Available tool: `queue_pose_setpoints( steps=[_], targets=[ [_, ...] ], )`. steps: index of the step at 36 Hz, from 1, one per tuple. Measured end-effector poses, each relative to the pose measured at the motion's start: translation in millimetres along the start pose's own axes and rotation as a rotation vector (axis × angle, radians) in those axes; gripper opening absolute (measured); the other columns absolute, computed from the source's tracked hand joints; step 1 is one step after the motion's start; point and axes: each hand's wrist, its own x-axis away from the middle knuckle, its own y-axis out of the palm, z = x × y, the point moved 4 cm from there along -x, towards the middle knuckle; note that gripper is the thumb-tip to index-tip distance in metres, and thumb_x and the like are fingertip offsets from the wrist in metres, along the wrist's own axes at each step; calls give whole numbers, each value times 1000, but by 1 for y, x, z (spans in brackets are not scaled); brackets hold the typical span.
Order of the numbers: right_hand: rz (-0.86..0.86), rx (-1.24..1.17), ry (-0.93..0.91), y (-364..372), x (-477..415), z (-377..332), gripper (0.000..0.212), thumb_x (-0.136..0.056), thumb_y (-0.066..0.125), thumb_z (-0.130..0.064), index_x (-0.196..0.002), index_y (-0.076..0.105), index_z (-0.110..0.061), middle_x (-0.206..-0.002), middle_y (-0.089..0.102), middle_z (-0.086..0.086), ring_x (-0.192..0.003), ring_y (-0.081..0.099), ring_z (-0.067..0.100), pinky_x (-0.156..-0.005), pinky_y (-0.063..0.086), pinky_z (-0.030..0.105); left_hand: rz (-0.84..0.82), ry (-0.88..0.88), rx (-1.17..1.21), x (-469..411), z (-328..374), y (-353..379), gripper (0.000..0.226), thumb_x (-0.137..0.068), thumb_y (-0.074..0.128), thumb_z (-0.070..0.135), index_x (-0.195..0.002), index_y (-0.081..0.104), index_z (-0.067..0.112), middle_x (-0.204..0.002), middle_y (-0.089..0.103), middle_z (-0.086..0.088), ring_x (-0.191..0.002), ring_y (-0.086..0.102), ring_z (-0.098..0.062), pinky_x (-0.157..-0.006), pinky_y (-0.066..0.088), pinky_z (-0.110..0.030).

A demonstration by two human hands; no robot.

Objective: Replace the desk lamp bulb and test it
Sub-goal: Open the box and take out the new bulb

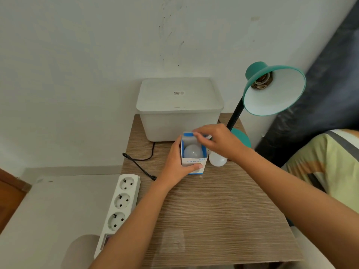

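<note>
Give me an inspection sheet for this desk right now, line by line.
Surface: wooden table, mostly bare in front.
Job's things: lamp, socket empty; bulb box open, new bulb inside; loose bulb beside it.
Clutter: lidded white bin.
Hands: left hand grips the box; right hand pinches its flap.
Cables: black cord, plug lying unplugged; power strip has nothing plugged in.
Surroundings: white wall, bedding at right.

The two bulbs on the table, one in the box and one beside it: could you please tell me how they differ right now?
The boxed bulb sits inside the open blue-and-white carton, which the left hand steadies; the loose bulb lies bare on the wooden table, touched by neither hand. The boxed bulb shows only its dome, pointing upward; the loose bulb lies on its side, partly hidden by the right hand. Both have frosted white domes.
</note>
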Motion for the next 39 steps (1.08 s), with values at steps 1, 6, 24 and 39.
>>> queue_pose_setpoints(
  steps=[1,6,24,39],
  targets=[
    [57,-68,71,-3,-3,2,28,-93,52,-26,-109,68,-9,-101,73,4,-85,62,5,-75,47,11,3,8,2,2,1,0,95,-65,85,26,-139,26,35,-133,45,14,-122,45,-1,-100,45,-30],
    [233,-346,432,4,-16,18,26,-86,62,-29,-102,69,-11,-90,68,3,-83,62,16,-71,50,23,14,-2,-29,13,-1,2,111,-67,84,30,-148,8,34,-144,31,16,-130,35,-2,-106,39,-34],
    [161,-138,276,0,13,3,26,-82,68,-21,-102,67,-4,-86,70,5,-78,65,11,-78,52,18,-15,-46,-62,18,-2,1,116,-70,81,33,-147,-6,37,-138,27,12,-125,31,-3,-102,37,-28],
    [-457,71,324,28,-6,-21,28,-75,64,-27,-95,68,-7,-79,61,6,-72,52,18,-61,43,27,-23,-82,-60,16,-2,1,119,-67,83,34,-148,-5,36,-146,27,6,-127,31,-3,-100,36,-27]
  ],
)
